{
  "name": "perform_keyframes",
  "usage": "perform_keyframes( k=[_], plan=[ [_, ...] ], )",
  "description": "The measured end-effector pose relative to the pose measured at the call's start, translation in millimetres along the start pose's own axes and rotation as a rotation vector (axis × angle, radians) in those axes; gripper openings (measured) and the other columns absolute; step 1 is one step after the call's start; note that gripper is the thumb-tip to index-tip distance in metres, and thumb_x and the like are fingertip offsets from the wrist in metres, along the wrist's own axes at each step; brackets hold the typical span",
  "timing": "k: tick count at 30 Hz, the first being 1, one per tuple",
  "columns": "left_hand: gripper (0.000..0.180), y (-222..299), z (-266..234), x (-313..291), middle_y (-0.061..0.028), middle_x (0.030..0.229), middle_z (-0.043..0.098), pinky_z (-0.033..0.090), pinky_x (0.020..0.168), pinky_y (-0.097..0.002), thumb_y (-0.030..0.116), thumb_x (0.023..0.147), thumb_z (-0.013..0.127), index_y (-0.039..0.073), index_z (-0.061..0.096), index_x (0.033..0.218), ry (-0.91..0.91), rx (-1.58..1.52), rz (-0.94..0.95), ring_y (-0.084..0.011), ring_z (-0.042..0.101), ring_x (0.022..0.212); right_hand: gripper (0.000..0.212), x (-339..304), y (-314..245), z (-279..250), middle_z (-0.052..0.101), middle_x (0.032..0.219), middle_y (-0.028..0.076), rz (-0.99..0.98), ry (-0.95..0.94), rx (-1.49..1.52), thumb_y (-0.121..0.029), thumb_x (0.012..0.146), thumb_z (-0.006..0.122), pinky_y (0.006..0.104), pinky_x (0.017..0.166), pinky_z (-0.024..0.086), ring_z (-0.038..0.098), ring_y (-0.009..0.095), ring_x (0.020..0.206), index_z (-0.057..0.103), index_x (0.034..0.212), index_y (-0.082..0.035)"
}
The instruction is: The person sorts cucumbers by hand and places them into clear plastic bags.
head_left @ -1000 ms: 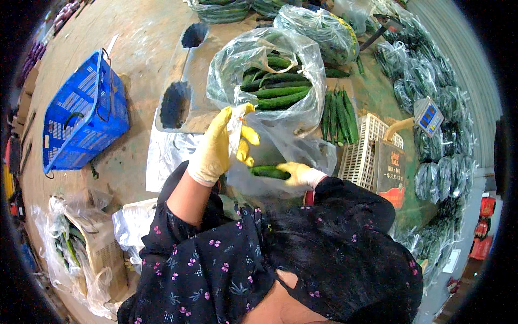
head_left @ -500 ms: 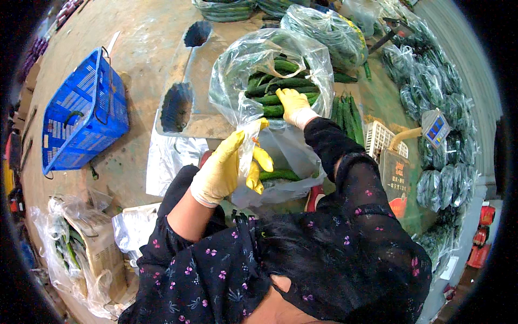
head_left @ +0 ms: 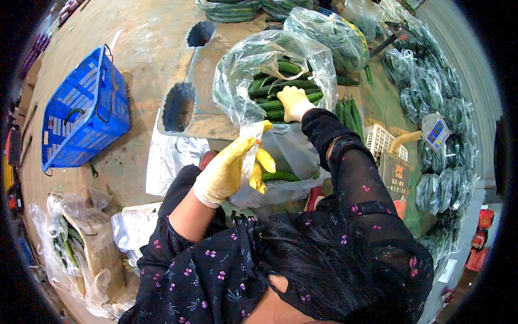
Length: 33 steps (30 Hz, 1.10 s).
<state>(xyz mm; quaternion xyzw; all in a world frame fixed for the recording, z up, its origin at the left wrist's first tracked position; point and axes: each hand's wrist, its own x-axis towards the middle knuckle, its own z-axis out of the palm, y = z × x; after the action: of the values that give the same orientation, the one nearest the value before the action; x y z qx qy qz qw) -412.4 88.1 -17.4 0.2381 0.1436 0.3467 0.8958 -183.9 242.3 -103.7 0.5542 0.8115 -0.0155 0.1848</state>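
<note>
An open clear plastic bag [head_left: 229, 70] of dark green cucumbers [head_left: 294, 69] stands in front of me. My left hand [head_left: 222, 170], in a yellow glove, grips the near edge of this bag, with the plastic running between thumb and fingers. My right hand [head_left: 294, 102], gloved alike, is inside the bag's mouth on top of the cucumbers. Its fingers are curled in with the knuckles up; their tips are hidden, so whether they hold a cucumber is unclear. Below the hands, another cucumber [head_left: 280, 176] shows through loose plastic.
A blue crate [head_left: 110, 94] stands at the left. Loose cucumbers [head_left: 349, 116] and a digital scale display [head_left: 435, 131] are at the right. Bagged cucumbers [head_left: 326, 40] lie beyond, with more along the right wall. A bag-lined crate [head_left: 97, 237] sits lower left.
My right hand's fingers, stretched over the cucumbers before, are now curled in. My left hand keeps its hold on the bag. The view has shifted slightly.
</note>
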Motion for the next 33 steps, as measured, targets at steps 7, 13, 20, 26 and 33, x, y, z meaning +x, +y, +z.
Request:
perform_keyframes(
  k=[7, 13, 20, 26, 33],
  plan=[
    [0.063, 3, 0, -1, -0.0204, 0.083, 0.061, 0.054, 0.05, -0.0363, 0.038, 0.09, 0.044, 0.004, 0.022, 0.138, 0.035, 0.035, 0.013, -0.0198, 0.057, 0.047, 0.051, -11, 13, -8, 0.061, 0.096, 0.014, -0.105, 0.042, 0.186, -0.019, 0.055, 0.073, 0.0404, 0.08, 0.046, 0.058, 0.03, 0.097, 0.055, 0.101, -0.006],
    [0.063, 2, 4, -2, -0.0203, 0.082, 0.061, 0.054, 0.048, -0.0347, 0.038, 0.089, 0.046, 0.003, 0.024, 0.136, 0.058, 0.056, 0.019, -0.0188, 0.056, 0.047, 0.058, -59, 52, -39, 0.06, 0.099, 0.015, 0.093, 0.507, 1.096, -0.022, 0.061, 0.077, 0.0338, 0.085, 0.046, 0.059, 0.027, 0.094, 0.051, 0.109, 0.0],
    [0.058, 0, 0, 4, -0.0187, 0.082, 0.061, 0.052, 0.05, -0.0345, 0.037, 0.089, 0.046, 0.008, 0.028, 0.136, 0.047, 0.075, 0.04, -0.0194, 0.057, 0.049, 0.037, -115, 73, -49, 0.058, 0.083, 0.008, -0.374, 0.596, 2.757, -0.025, 0.07, 0.07, 0.0479, 0.085, 0.044, 0.056, 0.024, 0.08, 0.055, 0.095, -0.003],
    [0.054, -7, 0, 12, -0.018, 0.08, 0.062, 0.052, 0.048, -0.0355, 0.035, 0.09, 0.043, 0.008, 0.03, 0.135, 0.101, 0.171, 0.063, -0.0196, 0.057, 0.05, 0.057, -136, 54, -39, 0.054, 0.087, 0.005, -0.591, 0.561, 2.851, -0.031, 0.068, 0.07, 0.0411, 0.084, 0.042, 0.053, 0.02, 0.082, 0.049, 0.111, 0.0],
    [0.051, -5, -2, 9, -0.0174, 0.082, 0.062, 0.052, 0.046, -0.0343, 0.035, 0.091, 0.04, 0.006, 0.033, 0.134, 0.093, 0.193, 0.081, -0.0188, 0.058, 0.051, 0.062, -140, 26, -25, 0.052, 0.089, 0.004, -0.564, 0.504, 2.892, -0.028, 0.066, 0.073, 0.0398, 0.087, 0.041, 0.052, 0.019, 0.084, 0.047, 0.115, -0.001]
  ],
)
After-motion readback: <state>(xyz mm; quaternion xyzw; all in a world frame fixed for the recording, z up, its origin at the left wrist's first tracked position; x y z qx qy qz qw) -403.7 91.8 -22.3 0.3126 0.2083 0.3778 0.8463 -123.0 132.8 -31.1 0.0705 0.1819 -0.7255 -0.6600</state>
